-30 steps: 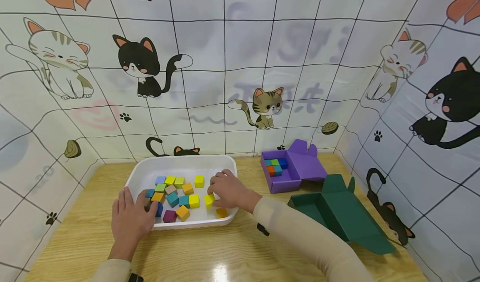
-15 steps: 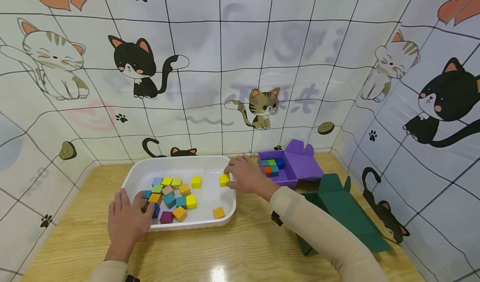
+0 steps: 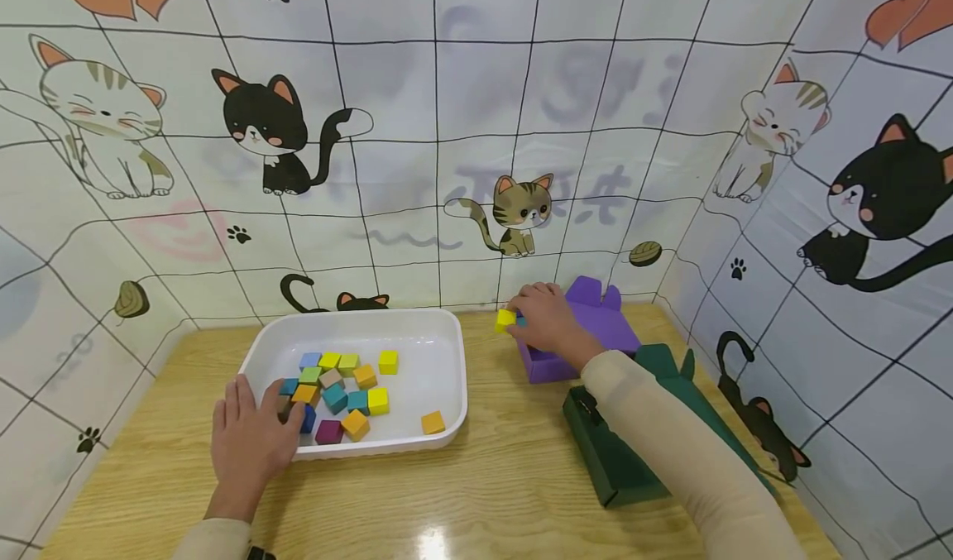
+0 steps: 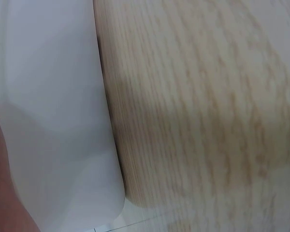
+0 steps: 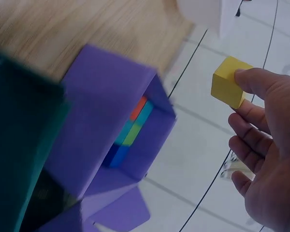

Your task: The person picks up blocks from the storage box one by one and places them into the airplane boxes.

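My right hand (image 3: 547, 316) pinches a yellow cube (image 5: 230, 82) between thumb and forefinger; its other fingers are loosely bent. In the head view that hand is over the left side of the purple box (image 3: 549, 367), with the yellow cube (image 3: 505, 320) just outside the box's left wall. Inside the box, several coloured cubes (image 5: 130, 130) lie in rows in the right wrist view. My left hand (image 3: 253, 437) rests over the left front corner of the white tray (image 3: 439, 328), fingers spread along its rim. Loose coloured cubes (image 3: 335, 399) lie in the tray, several close to the left thumb.
A green box (image 3: 618, 469) with its lid folded back stands in front of the purple box, partly behind the right sleeve. The purple lid (image 3: 599, 320) lies open to the right. A cat-print sheet (image 3: 476, 130) covers the walls behind the wooden table (image 3: 506, 477).
My right hand has carried the yellow cube from the tray's right side, over its rim, to the purple box. The left hand stays at the tray corner. The view has shifted slightly.
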A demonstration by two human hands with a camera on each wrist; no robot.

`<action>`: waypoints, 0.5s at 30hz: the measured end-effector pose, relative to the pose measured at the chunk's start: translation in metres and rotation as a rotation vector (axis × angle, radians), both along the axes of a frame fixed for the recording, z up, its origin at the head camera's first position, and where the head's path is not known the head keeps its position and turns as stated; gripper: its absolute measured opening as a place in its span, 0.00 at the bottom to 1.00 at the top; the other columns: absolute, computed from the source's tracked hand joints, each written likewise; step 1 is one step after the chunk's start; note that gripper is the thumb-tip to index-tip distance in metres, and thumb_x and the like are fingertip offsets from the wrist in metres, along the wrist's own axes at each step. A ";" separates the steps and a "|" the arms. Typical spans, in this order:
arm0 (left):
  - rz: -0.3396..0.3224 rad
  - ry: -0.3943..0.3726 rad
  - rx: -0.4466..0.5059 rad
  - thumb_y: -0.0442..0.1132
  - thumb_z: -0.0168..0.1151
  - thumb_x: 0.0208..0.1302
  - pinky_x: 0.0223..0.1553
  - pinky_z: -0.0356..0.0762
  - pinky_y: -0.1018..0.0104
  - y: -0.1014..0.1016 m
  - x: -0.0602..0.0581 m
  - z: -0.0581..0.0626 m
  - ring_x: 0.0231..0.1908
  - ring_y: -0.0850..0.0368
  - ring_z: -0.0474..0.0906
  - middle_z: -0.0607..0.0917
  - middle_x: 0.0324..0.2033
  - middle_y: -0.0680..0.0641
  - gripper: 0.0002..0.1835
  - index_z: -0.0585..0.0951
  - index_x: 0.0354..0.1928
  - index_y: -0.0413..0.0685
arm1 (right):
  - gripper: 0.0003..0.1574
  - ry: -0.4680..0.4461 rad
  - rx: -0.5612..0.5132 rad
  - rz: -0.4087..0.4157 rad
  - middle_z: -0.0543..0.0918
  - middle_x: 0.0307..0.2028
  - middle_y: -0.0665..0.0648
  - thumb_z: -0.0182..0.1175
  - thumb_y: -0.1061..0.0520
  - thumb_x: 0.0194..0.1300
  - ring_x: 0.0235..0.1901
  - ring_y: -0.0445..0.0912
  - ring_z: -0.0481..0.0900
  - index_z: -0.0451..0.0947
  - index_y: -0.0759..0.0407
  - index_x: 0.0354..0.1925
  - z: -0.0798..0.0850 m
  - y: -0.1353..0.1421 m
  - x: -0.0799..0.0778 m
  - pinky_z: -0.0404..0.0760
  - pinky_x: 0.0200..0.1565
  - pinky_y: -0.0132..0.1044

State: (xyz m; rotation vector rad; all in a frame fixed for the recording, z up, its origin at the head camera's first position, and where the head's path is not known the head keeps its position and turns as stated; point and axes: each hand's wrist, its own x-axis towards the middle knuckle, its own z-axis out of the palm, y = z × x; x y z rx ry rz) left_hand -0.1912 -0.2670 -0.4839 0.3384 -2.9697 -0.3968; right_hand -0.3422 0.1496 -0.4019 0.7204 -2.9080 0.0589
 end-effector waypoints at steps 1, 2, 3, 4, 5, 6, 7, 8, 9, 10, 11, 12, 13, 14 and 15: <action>0.000 0.001 0.000 0.59 0.41 0.72 0.72 0.35 0.31 0.000 0.000 0.000 0.72 0.23 0.37 0.41 0.71 0.20 0.34 0.62 0.69 0.40 | 0.22 -0.004 0.003 -0.015 0.80 0.48 0.55 0.64 0.42 0.63 0.53 0.54 0.73 0.82 0.50 0.51 0.000 0.005 -0.002 0.65 0.63 0.57; 0.001 0.000 0.002 0.58 0.41 0.72 0.72 0.34 0.32 0.000 0.000 0.000 0.72 0.24 0.37 0.41 0.71 0.20 0.34 0.62 0.69 0.40 | 0.22 -0.011 0.003 -0.033 0.80 0.49 0.55 0.64 0.43 0.63 0.53 0.55 0.73 0.82 0.51 0.51 -0.001 0.010 -0.004 0.65 0.64 0.57; 0.001 0.000 0.004 0.58 0.41 0.72 0.72 0.34 0.31 0.000 0.000 0.000 0.72 0.24 0.36 0.41 0.71 0.20 0.34 0.62 0.69 0.40 | 0.22 -0.016 0.009 -0.049 0.80 0.50 0.56 0.64 0.43 0.63 0.54 0.55 0.72 0.82 0.52 0.51 -0.001 0.015 -0.006 0.64 0.64 0.58; 0.001 0.001 0.007 0.58 0.41 0.72 0.72 0.34 0.32 0.000 0.000 0.000 0.72 0.24 0.36 0.41 0.71 0.20 0.34 0.62 0.69 0.40 | 0.23 -0.021 0.016 -0.063 0.80 0.50 0.56 0.64 0.43 0.63 0.55 0.56 0.72 0.81 0.52 0.52 -0.002 0.020 -0.008 0.64 0.65 0.58; 0.001 0.001 0.010 0.58 0.41 0.72 0.72 0.33 0.32 0.000 0.000 0.000 0.72 0.24 0.36 0.41 0.71 0.20 0.34 0.62 0.69 0.40 | 0.23 -0.023 0.021 -0.073 0.80 0.51 0.57 0.64 0.43 0.63 0.56 0.56 0.72 0.81 0.52 0.52 -0.003 0.025 -0.009 0.64 0.65 0.58; 0.002 0.002 0.011 0.58 0.41 0.72 0.72 0.33 0.32 0.000 0.000 0.000 0.72 0.24 0.35 0.41 0.71 0.20 0.34 0.62 0.69 0.40 | 0.23 -0.024 0.031 -0.083 0.80 0.51 0.58 0.64 0.43 0.63 0.57 0.57 0.71 0.81 0.53 0.52 -0.004 0.030 -0.011 0.64 0.65 0.59; 0.003 0.002 0.012 0.57 0.41 0.72 0.72 0.33 0.32 0.000 0.000 0.000 0.72 0.24 0.36 0.41 0.71 0.20 0.34 0.62 0.69 0.40 | 0.23 -0.025 0.038 -0.090 0.80 0.52 0.58 0.64 0.44 0.63 0.58 0.58 0.71 0.81 0.53 0.52 -0.005 0.034 -0.013 0.64 0.65 0.59; 0.004 0.002 0.013 0.57 0.41 0.72 0.72 0.33 0.32 0.000 0.000 0.000 0.72 0.24 0.35 0.41 0.71 0.21 0.34 0.62 0.69 0.40 | 0.23 -0.024 0.045 -0.097 0.80 0.52 0.59 0.64 0.44 0.63 0.59 0.59 0.71 0.81 0.53 0.53 -0.005 0.039 -0.015 0.64 0.66 0.60; 0.004 0.003 0.012 0.58 0.41 0.72 0.72 0.33 0.32 -0.001 0.000 0.000 0.72 0.24 0.35 0.41 0.71 0.20 0.34 0.62 0.69 0.40 | 0.23 -0.023 0.060 -0.104 0.80 0.53 0.59 0.64 0.44 0.63 0.59 0.59 0.71 0.81 0.53 0.53 -0.006 0.043 -0.017 0.64 0.66 0.60; 0.006 0.002 0.012 0.57 0.42 0.72 0.72 0.33 0.32 0.000 0.000 0.000 0.72 0.24 0.35 0.41 0.71 0.21 0.34 0.62 0.69 0.40 | 0.23 -0.024 0.072 -0.110 0.80 0.53 0.59 0.65 0.44 0.63 0.60 0.59 0.71 0.81 0.53 0.53 -0.007 0.046 -0.019 0.63 0.66 0.61; 0.008 0.000 0.011 0.57 0.42 0.72 0.72 0.33 0.32 0.000 0.000 0.000 0.72 0.24 0.35 0.41 0.71 0.21 0.34 0.62 0.69 0.40 | 0.23 -0.028 0.081 -0.115 0.80 0.52 0.60 0.65 0.45 0.63 0.60 0.60 0.71 0.81 0.53 0.52 -0.009 0.050 -0.021 0.63 0.66 0.61; 0.009 -0.002 0.010 0.57 0.42 0.72 0.72 0.33 0.32 0.000 0.000 0.000 0.72 0.24 0.35 0.41 0.72 0.21 0.34 0.62 0.69 0.40 | 0.23 -0.030 0.098 -0.120 0.80 0.52 0.60 0.65 0.45 0.63 0.60 0.59 0.71 0.81 0.53 0.53 -0.011 0.053 -0.023 0.63 0.66 0.61; 0.010 -0.005 0.010 0.57 0.42 0.72 0.72 0.33 0.32 0.000 -0.001 0.000 0.72 0.25 0.35 0.41 0.72 0.21 0.34 0.62 0.69 0.40 | 0.23 -0.035 0.110 -0.126 0.80 0.52 0.60 0.65 0.45 0.63 0.60 0.59 0.71 0.81 0.53 0.53 -0.012 0.056 -0.024 0.62 0.67 0.61; 0.010 -0.007 0.010 0.58 0.42 0.72 0.72 0.33 0.32 -0.001 -0.001 0.000 0.73 0.25 0.35 0.40 0.72 0.21 0.34 0.62 0.69 0.40 | 0.23 -0.041 0.124 -0.132 0.80 0.52 0.60 0.65 0.45 0.63 0.59 0.59 0.71 0.81 0.53 0.53 -0.015 0.059 -0.026 0.61 0.67 0.62; 0.012 -0.009 0.010 0.58 0.41 0.72 0.72 0.33 0.32 -0.001 -0.001 0.000 0.73 0.25 0.35 0.40 0.72 0.21 0.34 0.62 0.69 0.40 | 0.23 -0.050 0.134 -0.141 0.80 0.52 0.60 0.65 0.45 0.63 0.59 0.59 0.71 0.81 0.53 0.53 -0.017 0.061 -0.028 0.61 0.67 0.61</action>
